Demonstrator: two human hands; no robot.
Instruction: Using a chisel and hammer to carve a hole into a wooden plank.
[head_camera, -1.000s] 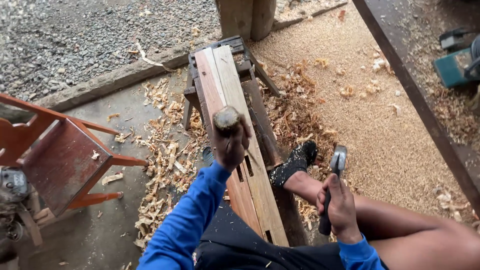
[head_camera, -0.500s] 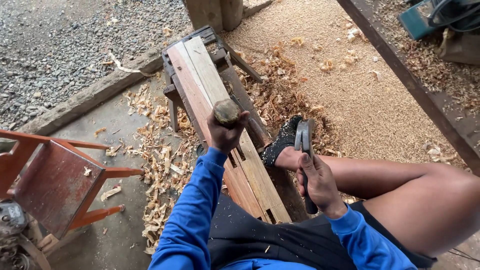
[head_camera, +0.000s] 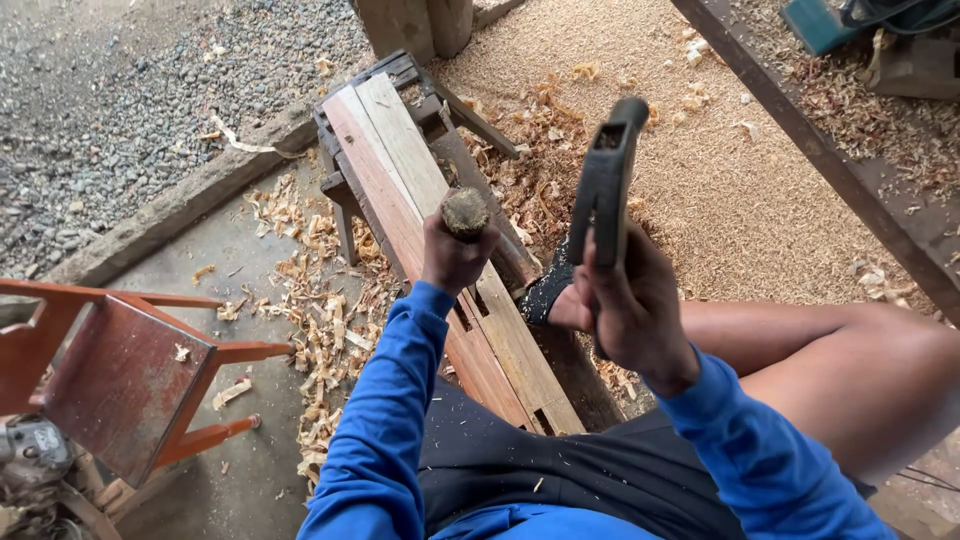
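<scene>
right hand now lifted high, fist tight on hammer, up from beside the knee; left hand clenched round chisel on plank, strike looking close.

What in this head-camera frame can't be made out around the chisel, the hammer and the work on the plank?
- Chisel: only its battered butt shows; the left hand hides the shaft and tip in the head view.
- Cut in the plank: hidden beneath that hand.
- Hammer: lower handle covered by the right hand.
- Red wooden frame: cut off by the left edge.
- Teal machine: cut off by the top edge.
</scene>
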